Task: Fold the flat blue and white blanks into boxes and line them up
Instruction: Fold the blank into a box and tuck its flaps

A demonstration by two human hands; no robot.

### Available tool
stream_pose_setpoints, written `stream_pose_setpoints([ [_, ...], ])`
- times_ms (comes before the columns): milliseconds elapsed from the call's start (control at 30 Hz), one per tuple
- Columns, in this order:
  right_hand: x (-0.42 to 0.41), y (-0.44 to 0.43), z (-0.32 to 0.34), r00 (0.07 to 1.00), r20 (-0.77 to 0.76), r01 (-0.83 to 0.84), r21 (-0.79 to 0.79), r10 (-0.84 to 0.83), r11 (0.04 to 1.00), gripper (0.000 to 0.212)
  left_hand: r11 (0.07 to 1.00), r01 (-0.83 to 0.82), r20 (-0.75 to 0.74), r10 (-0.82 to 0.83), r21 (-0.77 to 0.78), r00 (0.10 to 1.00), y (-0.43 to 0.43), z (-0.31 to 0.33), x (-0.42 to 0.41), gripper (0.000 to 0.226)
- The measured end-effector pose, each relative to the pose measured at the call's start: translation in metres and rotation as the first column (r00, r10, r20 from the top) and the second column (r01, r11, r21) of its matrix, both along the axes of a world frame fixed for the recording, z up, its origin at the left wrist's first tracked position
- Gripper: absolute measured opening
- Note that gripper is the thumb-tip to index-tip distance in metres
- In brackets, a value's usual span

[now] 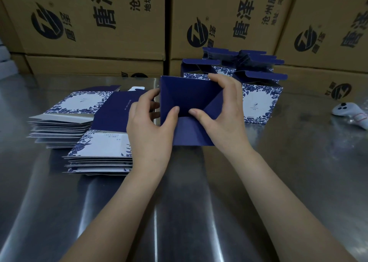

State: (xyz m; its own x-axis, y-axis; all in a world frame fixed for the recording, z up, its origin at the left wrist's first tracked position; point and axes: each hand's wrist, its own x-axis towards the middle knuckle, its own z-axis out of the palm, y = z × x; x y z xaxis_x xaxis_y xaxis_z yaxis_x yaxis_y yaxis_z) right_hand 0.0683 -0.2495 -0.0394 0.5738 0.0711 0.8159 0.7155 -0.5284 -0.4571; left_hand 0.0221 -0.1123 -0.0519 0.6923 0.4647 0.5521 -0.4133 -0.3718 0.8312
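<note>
both thumbs press on the dark blue bottom flaps of the half-folded box (189, 94), tips close together at the centre seam. the left hand (149, 122) grips the box's left wall, fingers curled behind the edge. the right hand (221, 110) grips the right wall, fingers hooked over the far rim. the box is at mid-table, its underside turned to the camera; cannot tell whether the lower flap touches the steel table (199, 202). flat blanks (79, 122) lie in two fanned stacks to the left, with the left hand covering the near stack's right end. finished boxes (260, 102) stand just behind, partly hidden by the held box. a white controller (350, 112) lies far right. brown cartons (99, 23) are stacked along the back.
</note>
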Motion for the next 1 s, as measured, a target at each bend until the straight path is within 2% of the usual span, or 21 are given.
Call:
stream_pose_setpoints([
  [333, 0.006, -0.005, 0.002, 0.998, 0.005, -0.065, 0.114, 0.065, 0.991, 0.031, 0.995, 0.093, 0.064, -0.091, -0.036, 0.994, 0.004, -0.002, 0.005, 0.031],
  [467, 0.001, -0.005, 0.004, 0.994, -0.067, -0.07, 0.198, 0.084, 0.978, 0.035, 0.987, 0.152, 0.088, -0.147, -0.058, 0.985, 0.004, -0.003, 0.006, 0.033],
  [633, -0.003, -0.007, 0.01, 0.984, -0.175, 0.062, 0.139, -0.037, 0.988, 0.048, 0.949, 0.296, 0.103, -0.285, -0.11, 0.953, 0.001, -0.001, 0.005, 0.045],
  [833, -0.005, -0.008, 0.013, 0.975, -0.222, 0.057, 0.196, -0.013, 0.979, 0.053, 0.9, 0.412, 0.096, -0.402, -0.142, 0.911, 0.002, -0.003, 0.006, 0.05],
  [1000, -0.002, -0.008, 0.011, 0.983, -0.168, 0.085, 0.084, -0.07, 0.993, 0.062, 0.918, 0.397, 0.035, -0.397, 0.004, 0.917, 0.004, -0.007, 0.007, 0.07],
])
